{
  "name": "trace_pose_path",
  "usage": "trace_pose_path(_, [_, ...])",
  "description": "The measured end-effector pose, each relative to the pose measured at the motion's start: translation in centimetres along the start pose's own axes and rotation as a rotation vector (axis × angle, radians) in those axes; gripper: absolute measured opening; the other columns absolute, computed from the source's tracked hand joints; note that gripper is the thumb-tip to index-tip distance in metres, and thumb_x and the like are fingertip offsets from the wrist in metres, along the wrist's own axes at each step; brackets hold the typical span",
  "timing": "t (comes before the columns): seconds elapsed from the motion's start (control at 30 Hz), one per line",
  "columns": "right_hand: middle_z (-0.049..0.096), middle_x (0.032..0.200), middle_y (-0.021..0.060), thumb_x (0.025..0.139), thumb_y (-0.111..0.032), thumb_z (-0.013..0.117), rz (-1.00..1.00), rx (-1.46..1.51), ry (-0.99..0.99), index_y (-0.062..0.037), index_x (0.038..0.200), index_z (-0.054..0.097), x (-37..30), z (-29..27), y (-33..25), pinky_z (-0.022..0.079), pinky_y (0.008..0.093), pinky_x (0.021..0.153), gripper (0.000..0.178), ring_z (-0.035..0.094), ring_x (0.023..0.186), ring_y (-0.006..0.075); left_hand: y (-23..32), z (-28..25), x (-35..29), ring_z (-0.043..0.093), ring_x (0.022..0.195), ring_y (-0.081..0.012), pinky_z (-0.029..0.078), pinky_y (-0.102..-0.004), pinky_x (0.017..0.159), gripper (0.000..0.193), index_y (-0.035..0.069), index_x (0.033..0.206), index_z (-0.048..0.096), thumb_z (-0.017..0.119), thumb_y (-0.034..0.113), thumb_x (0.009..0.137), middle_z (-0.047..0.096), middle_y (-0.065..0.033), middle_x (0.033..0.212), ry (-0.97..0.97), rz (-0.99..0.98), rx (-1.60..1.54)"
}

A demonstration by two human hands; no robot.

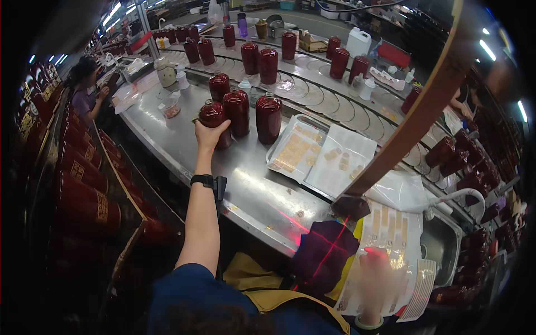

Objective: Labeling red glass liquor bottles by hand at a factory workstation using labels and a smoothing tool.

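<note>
My left hand [211,134] is wrapped round a dark red glossy bottle [212,111] on the metal table, gripping its upper body. Close behind it stand more red bottles of the same kind, one [237,111] just to its right and another [269,118] a little apart. At the lower right my right hand [381,279] is smeared by motion, over white sheets bearing gold stickers [391,223]. Its fingers cannot be made out. Beside it lies a dark purple cloth [325,257], crossed by red laser lines.
A white tray [296,148] with gold stickers lies mid-table. A slanted brown post [407,111] rises in front of me. Behind runs a conveyor [324,95] carrying red bottles. A sink [438,245] is at right; crates of red bottles [84,201] stand left, near another person [86,92].
</note>
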State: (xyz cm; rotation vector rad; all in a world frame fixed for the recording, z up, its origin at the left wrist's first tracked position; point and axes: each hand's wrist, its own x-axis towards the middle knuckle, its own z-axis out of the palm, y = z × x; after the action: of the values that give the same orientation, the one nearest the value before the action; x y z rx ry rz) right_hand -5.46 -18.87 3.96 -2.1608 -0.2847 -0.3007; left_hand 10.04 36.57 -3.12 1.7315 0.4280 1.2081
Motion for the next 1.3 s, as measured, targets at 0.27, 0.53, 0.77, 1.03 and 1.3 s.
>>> trace_pose_path(0.27, [0.057,0.082,0.0008,0.085,0.002,0.073,0.045,0.121,-0.016,-0.0045,0.103,0.067,-0.8,-0.1,-0.1,0.040,0.0253,0.065,0.021,0.050,0.071,0.0099,12.5,-1.0,-9.8,0.069,0.092,-0.0168,0.056,-0.0333,0.085,0.045,0.000,0.121,0.064,0.083,0.012,0.082,0.070,-0.0091,0.110,-0.291,-0.043,-0.332])
trace_pose_path(0.53, [0.041,0.154,0.0253,0.068,-0.029,0.092,-0.124,-0.002,-0.260,-0.0058,0.158,0.030,-1.8,2.7,-2.5,0.053,0.0483,0.099,0.111,0.058,0.125,0.0436,22.1,6.8,-27.0,0.066,0.099,-0.0136,0.056,-0.0285,0.080,0.044,0.002,0.124,0.059,0.068,0.037,0.098,0.068,-0.0089,0.111,-1.046,-0.976,-0.759])
trace_pose_path(0.77, [0.052,0.145,0.0243,0.064,-0.023,0.098,0.078,0.230,-0.189,0.0009,0.160,0.024,-3.3,2.4,0.4,0.046,0.0405,0.108,0.123,0.056,0.132,0.0324,23.3,8.7,-28.5,0.065,0.106,-0.0179,0.056,-0.0333,0.091,0.059,0.001,0.138,0.043,0.067,0.038,0.099,0.061,-0.0131,0.123,-1.216,-1.105,-0.726])
trace_pose_path(1.03, [0.049,0.148,0.0243,0.067,-0.023,0.095,0.027,-0.058,-0.188,0.0016,0.159,0.024,-1.9,3.4,2.3,0.044,0.0418,0.111,0.119,0.052,0.136,0.0363,19.8,11.7,-26.1,0.050,0.135,-0.0203,0.041,-0.0355,0.111,0.051,-0.004,0.148,0.043,0.055,0.023,0.107,0.052,-0.0161,0.147,-0.893,-0.407,-0.346])
trace_pose_path(1.3, [0.046,0.149,0.0278,0.072,-0.024,0.088,-0.114,-0.133,-0.069,0.0007,0.157,0.026,-2.7,4.7,1.7,0.055,0.0454,0.092,0.108,0.058,0.123,0.0443,9.7,23.0,-20.4,0.060,0.114,-0.0479,0.047,-0.0528,0.098,0.035,-0.010,0.119,0.059,0.056,0.016,0.096,0.063,-0.0329,0.119,-1.214,0.314,0.347])
